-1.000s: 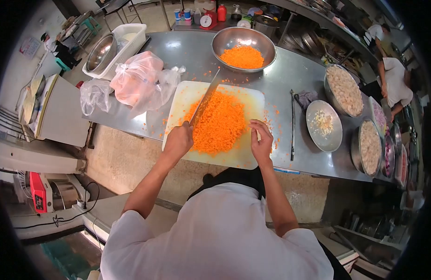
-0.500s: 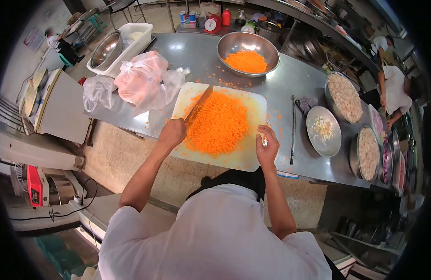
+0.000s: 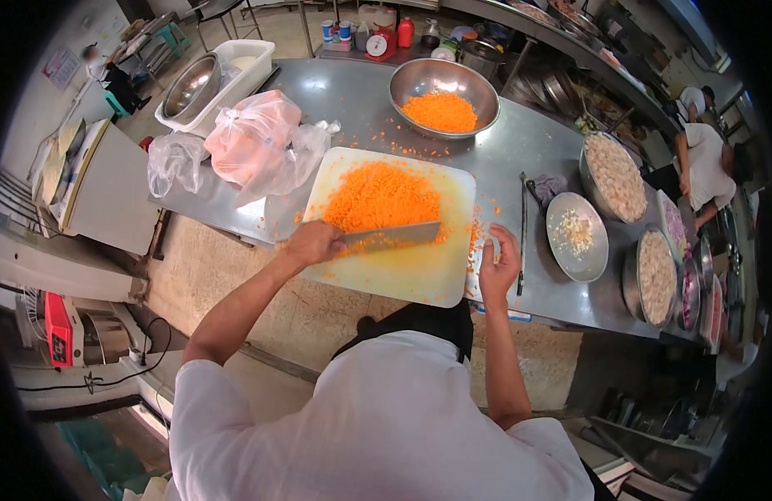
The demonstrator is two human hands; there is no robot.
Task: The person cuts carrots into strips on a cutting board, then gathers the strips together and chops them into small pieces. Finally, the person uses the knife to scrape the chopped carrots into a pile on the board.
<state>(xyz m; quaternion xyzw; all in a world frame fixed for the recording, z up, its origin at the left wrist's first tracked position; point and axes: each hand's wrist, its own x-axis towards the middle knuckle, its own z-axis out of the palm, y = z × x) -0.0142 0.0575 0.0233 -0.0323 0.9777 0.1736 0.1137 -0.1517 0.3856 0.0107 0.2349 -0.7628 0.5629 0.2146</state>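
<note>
My left hand [image 3: 314,243] is wrapped round the handle of a kitchen knife [image 3: 394,236], a broad blade pointing right across the cutting board [image 3: 378,282]. The blade lies along the near edge of a heap of finely chopped carrot [image 3: 382,196] on the white board. Yellow-orange stain and a few bits show on the board's near side. My right hand [image 3: 500,265] is raised just off the board's right edge, fingers loosely curved and apart, holding nothing. Beyond the board stands a steel bowl [image 3: 486,79] with more chopped carrot.
Plastic bags with orange contents [image 3: 256,138] and a white tub [image 3: 251,60] stand at the left. Rightward lie a dark rod [image 3: 522,242], a bowl with pale chopped bits [image 3: 564,265] and large bowls of pale pieces [image 3: 616,179]. Another person [image 3: 705,167] works at the far right.
My left hand has turned the knife from the heap's left side to its near edge; the carrot is pushed away from me. My right hand has moved slightly right, off the board.
</note>
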